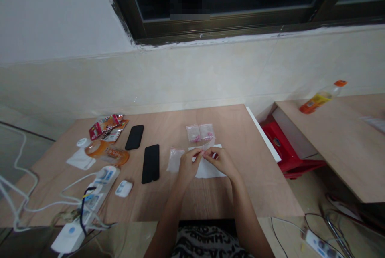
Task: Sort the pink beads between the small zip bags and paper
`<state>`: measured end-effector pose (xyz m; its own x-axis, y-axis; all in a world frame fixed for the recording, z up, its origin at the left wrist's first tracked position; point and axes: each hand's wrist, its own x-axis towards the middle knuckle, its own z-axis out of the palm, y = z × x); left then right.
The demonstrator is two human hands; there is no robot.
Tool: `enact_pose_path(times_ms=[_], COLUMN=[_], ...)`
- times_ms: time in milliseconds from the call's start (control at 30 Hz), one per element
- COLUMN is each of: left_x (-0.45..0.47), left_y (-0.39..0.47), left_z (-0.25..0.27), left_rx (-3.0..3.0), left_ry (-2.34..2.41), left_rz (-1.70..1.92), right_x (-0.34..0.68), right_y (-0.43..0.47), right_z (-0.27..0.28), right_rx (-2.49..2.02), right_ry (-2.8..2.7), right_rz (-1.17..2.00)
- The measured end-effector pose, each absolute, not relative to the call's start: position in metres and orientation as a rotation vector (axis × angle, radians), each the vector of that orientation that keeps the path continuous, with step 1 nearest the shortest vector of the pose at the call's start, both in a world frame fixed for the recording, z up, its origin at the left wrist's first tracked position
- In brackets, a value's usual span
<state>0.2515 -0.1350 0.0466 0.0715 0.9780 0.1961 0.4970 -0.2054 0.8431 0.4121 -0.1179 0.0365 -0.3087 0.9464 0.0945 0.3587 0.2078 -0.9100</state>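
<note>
Both my hands meet over a white sheet of paper (210,170) near the middle of the wooden table (240,194). My left hand (188,166) and my right hand (221,161) pinch a small clear plastic bag (207,148) between their fingertips. Two small clear bags with pink contents (200,132) lie just beyond my hands. Another clear empty bag (175,160) lies flat to the left of my left hand.
Two black phones (134,137) (150,163) lie left of the bags. Further left are snack wrappers (106,126), an orange packet (110,153), a white earbud case (123,188) and a power strip with cables (99,186). A red stool (285,150) and a second table with a bottle (321,97) stand at the right.
</note>
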Motion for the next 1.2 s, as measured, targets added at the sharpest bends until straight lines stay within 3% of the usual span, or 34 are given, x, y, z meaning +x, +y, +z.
enact_pose_path(times_ms=[267,667,1200], left_x=[0.245,0.245,0.253], left_y=[-0.137,-0.137,-0.140], left_z=[0.053,0.056,0.058], left_rx=[1.937,2.111,2.232], left_ry=[1.511,1.502,1.568], left_rz=[0.875,0.741,0.880], right_x=[0.414,0.413,0.405], right_y=[-0.118,-0.118,-0.118], right_z=[0.033,0.032,0.033], right_rx=[-1.161,-1.184,-1.280], right_ry=[-1.789,-1.793,-1.727], right_rz=[1.191,1.115,0.851])
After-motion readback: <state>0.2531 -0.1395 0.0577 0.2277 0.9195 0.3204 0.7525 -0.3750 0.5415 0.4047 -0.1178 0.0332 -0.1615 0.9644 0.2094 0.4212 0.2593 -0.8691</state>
